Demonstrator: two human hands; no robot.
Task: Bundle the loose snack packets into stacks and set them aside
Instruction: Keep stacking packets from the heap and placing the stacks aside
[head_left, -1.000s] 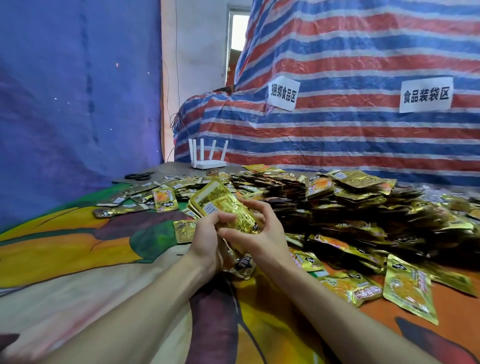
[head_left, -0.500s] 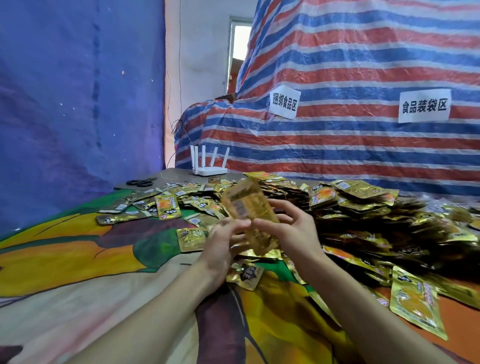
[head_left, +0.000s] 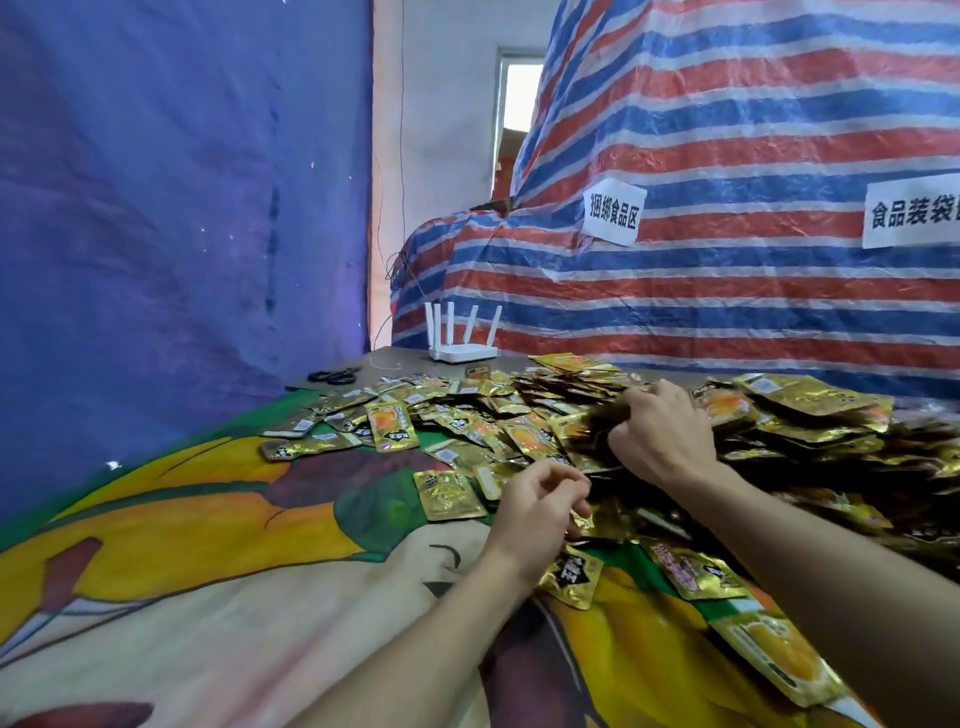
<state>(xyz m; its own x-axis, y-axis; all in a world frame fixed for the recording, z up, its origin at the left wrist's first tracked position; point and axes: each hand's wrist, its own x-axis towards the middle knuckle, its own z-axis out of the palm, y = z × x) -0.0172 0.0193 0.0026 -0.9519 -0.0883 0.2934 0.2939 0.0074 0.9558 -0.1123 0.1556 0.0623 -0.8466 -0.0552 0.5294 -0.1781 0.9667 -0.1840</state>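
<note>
Several gold snack packets lie heaped across the right half of the table, and a loose scatter of packets spreads out to the left. My right hand reaches into the heap with its fingers curled round a blurred clump of packets. Nearer to me, my left hand hovers just over the heap's near edge. Its fingers are loosely curled and nothing shows in them. A single packet lies flat just left of that hand.
A colourful printed cloth covers the table. At the far edge stand a white router and black scissors. A striped tarp with paper labels rises behind, and a blue sheet hangs on the left.
Both hands were holding a stack of packets upright between them. Now the stack is gone from between them, the right hand has moved out into the heap, and the left hand has dropped lower.
</note>
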